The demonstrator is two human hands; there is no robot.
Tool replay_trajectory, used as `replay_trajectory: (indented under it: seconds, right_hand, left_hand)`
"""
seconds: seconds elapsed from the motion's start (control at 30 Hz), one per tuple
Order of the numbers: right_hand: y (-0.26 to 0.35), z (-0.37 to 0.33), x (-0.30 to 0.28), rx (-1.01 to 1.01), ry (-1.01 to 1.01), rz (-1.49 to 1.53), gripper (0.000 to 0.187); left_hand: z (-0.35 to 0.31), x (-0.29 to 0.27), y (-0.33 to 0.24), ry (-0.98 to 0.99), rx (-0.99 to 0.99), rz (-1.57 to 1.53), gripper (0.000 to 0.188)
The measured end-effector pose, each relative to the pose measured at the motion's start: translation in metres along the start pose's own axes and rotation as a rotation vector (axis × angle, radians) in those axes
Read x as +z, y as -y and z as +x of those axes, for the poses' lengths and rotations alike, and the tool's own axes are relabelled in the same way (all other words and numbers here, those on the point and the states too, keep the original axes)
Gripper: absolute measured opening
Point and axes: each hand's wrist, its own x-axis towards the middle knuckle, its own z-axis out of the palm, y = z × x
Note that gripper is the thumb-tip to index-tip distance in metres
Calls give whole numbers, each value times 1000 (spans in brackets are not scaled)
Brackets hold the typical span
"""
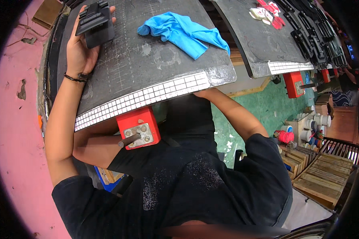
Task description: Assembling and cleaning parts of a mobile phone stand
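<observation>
At the far left of the dark worktable (135,71), my left hand (83,57) is raised with its fingers curled round a black bracket-like part (95,24). The part has flat plates and a ridged upper end; its exact kind does not show. My right hand (204,93) reaches under the table's near edge, beside my dark-clothed lap. Its fingers are hidden there, and so is anything they touch. On the tabletop between and beyond my hands lies a crumpled bright blue cloth (179,32), apart from both.
A white gridded strip (147,97) runs along the near edge, above a red block (137,127) with a protruding metal rod. A second table (267,47) at right carries several black parts (307,36) and red-and-white pieces (265,15). Thread spools (307,135) and a slatted wooden piece (323,179) stand lower right.
</observation>
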Motion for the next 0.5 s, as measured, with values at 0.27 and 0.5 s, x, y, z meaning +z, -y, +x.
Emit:
replay_trajectory:
  seconds: [0.27, 0.5]
  right_hand:
    - [56, -38, -52, -2, 165, -43, 35]
    - [-21, -118, -145, 448, 439, 591, 37]
  left_hand:
    - [1, 1, 0, 3, -7, -16, 47]
    - [0, 5, -1, -78, -29, 11, 46]
